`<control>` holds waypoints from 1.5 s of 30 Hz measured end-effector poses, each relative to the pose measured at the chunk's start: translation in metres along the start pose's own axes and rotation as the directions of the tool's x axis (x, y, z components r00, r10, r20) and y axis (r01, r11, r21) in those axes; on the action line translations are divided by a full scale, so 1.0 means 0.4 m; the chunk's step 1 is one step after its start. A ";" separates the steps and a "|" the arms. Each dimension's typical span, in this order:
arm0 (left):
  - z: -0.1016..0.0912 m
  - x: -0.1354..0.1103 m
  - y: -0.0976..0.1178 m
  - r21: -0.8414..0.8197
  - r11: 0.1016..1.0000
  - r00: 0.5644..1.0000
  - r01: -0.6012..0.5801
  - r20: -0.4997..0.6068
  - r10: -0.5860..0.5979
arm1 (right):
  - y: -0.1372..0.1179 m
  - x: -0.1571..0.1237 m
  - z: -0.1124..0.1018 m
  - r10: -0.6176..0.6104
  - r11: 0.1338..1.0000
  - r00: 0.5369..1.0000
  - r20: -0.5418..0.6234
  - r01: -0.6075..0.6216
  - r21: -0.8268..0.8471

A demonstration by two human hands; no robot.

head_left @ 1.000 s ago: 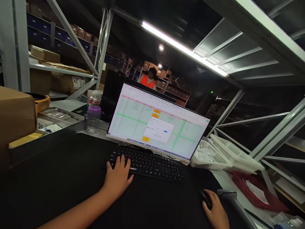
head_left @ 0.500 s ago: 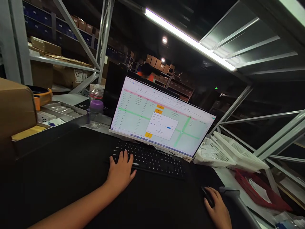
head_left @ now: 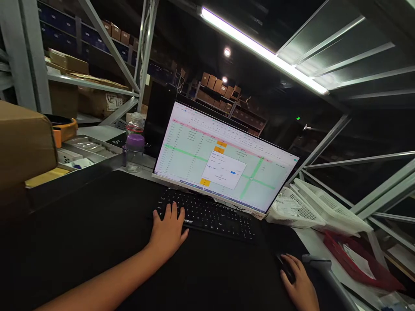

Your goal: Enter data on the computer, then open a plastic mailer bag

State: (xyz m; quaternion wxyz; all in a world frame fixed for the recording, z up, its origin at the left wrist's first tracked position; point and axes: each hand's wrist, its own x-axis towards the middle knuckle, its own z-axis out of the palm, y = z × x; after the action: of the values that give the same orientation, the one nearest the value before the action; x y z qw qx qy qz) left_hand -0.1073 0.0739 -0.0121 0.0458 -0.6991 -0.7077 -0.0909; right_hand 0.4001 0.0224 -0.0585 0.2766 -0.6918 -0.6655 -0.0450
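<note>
My left hand rests with spread fingers on the left end of a black keyboard. On the right, my right hand is curled over a black computer mouse, which it partly hides. Behind the keyboard stands a tilted-looking monitor showing a spreadsheet with green highlighted bands and a white dialog box over it. Keyboard and mouse lie on a large black desk mat. Just right of the mouse is a grey handheld scanner, apart from my fingers.
Left of the monitor stand a purple-capped bottle, a tray of small items, an orange tape roll and a cardboard box. White baskets and a red bag are at the right. Metal rack posts frame the desk.
The whole view has shifted slightly, so the desk appears a little further right. Both hands stay at the keyboard and mouse. The person behind the monitor is no longer visible.
</note>
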 end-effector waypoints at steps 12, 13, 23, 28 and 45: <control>-0.004 -0.007 0.001 -0.020 1.000 1.000 0.007 0.012 -0.007 | 0.021 -0.003 0.010 -0.001 1.000 1.000 0.005 0.001 -0.015; -0.005 -0.007 0.001 -0.020 1.000 1.000 0.009 0.013 -0.008 | 0.022 -0.003 0.010 -0.001 1.000 1.000 0.004 0.001 -0.011; -0.005 -0.006 0.000 -0.005 1.000 1.000 0.003 0.004 -0.003 | 0.022 0.002 0.014 0.021 1.000 1.000 -0.020 -0.021 0.004; 0.000 -0.005 -0.002 0.011 1.000 1.000 -0.002 -0.017 0.002 | 0.001 0.007 0.006 0.051 0.999 0.998 -0.035 -0.051 -0.007; 0.009 -0.002 -0.002 0.103 0.995 0.999 -0.014 -0.049 0.019 | -0.042 0.013 -0.006 0.056 0.998 0.998 -0.036 -0.055 0.030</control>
State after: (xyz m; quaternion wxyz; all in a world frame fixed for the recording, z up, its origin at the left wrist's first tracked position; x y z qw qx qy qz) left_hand -0.1077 0.0739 -0.0158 0.0998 -0.6993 -0.7043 -0.0714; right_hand 0.3856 0.0253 -0.0488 0.2999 -0.7050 -0.6414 -0.0405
